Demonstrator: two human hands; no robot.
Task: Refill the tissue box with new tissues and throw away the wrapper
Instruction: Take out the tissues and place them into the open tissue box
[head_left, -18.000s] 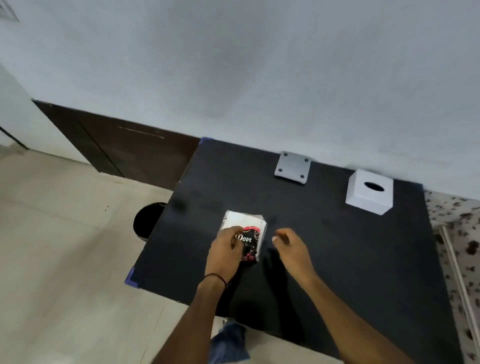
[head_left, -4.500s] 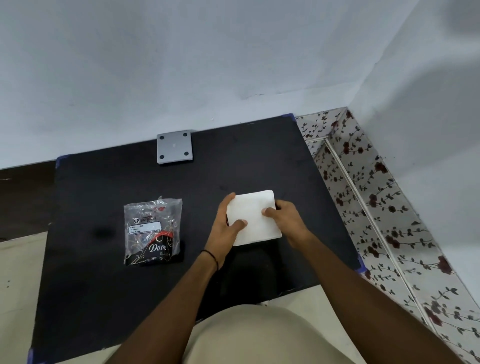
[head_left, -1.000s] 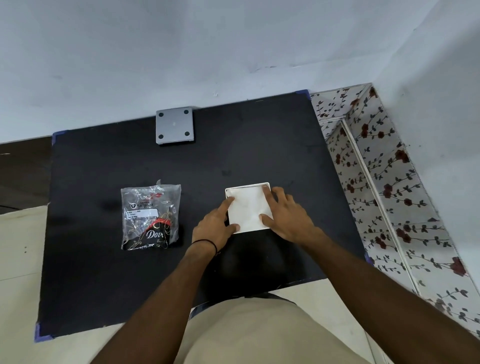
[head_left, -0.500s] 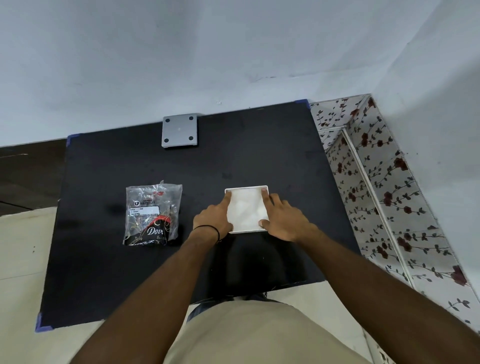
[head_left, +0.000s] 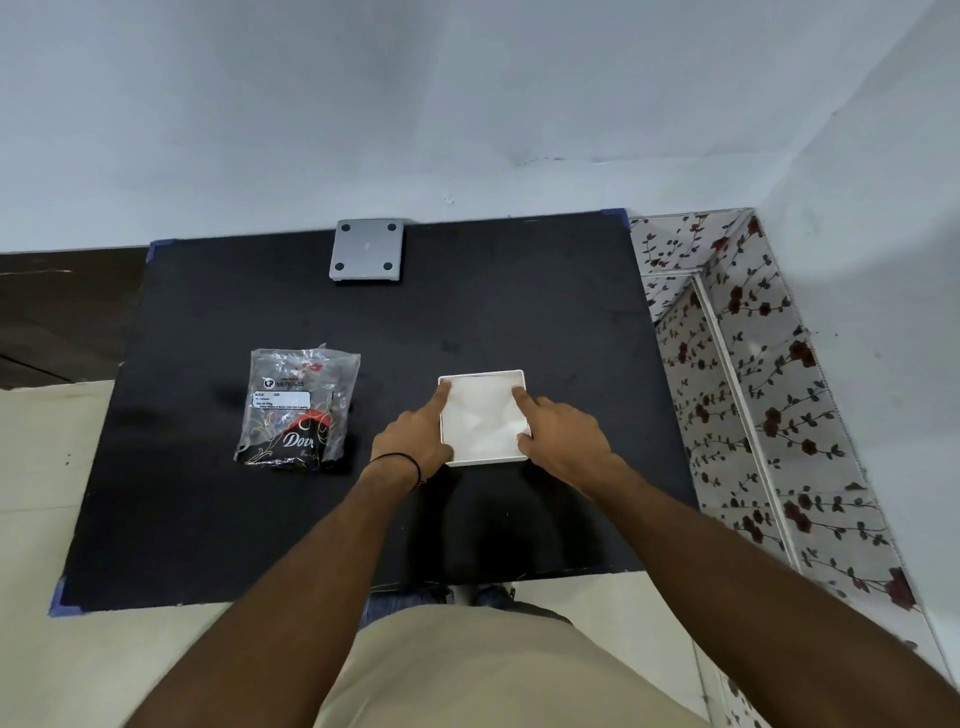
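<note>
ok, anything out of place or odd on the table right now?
The emptied plastic wrapper lies crumpled on the black table, not yet binned. The tissue box sits open side up, tissues exposed, between both hands.

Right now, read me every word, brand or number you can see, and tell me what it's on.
"Dov": white script on the black part of the plastic wrapper, cut off by a fold.
Wrapper's white label and the logo line above it: too small and blurred to read.
White tissue box, grey plate, black table: no text.
</note>
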